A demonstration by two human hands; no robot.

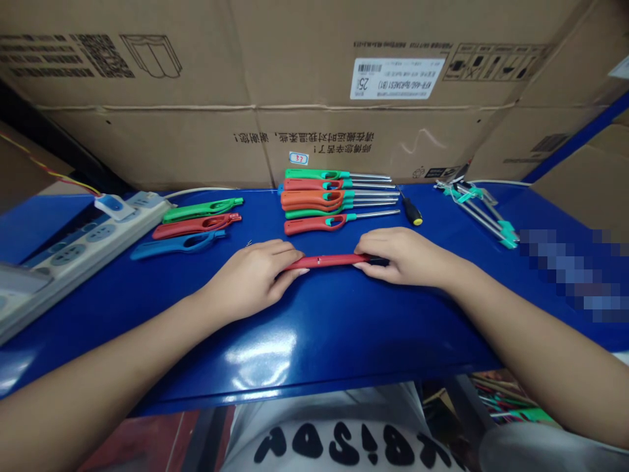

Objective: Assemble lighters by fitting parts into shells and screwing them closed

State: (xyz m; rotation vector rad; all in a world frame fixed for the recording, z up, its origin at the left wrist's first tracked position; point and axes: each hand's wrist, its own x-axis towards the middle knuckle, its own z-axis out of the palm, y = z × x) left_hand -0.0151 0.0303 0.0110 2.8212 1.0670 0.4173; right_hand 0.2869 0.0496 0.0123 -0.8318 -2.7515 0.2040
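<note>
A red lighter (337, 261) is held level above the front half of the blue table, seen edge-on, with a dark part at its right end. My left hand (253, 275) pinches its left end between thumb and fingers. On the other end, the thumb and fingers of my right hand (405, 255) are closed, partly hiding the dark part. Just beyond my hands lies a row of long-nosed lighters (314, 200) in green, red and orange, with metal tubes pointing right. Green, red and blue lighter handles (196, 226) without tubes lie to the left.
A screwdriver (411, 211) with a black and yellow handle lies right of the lighters. Farther right are metal tubes with teal parts (484, 213). A white power strip (83, 246) with a plug runs along the left. Cardboard (304, 78) stands behind the blue table (344, 334).
</note>
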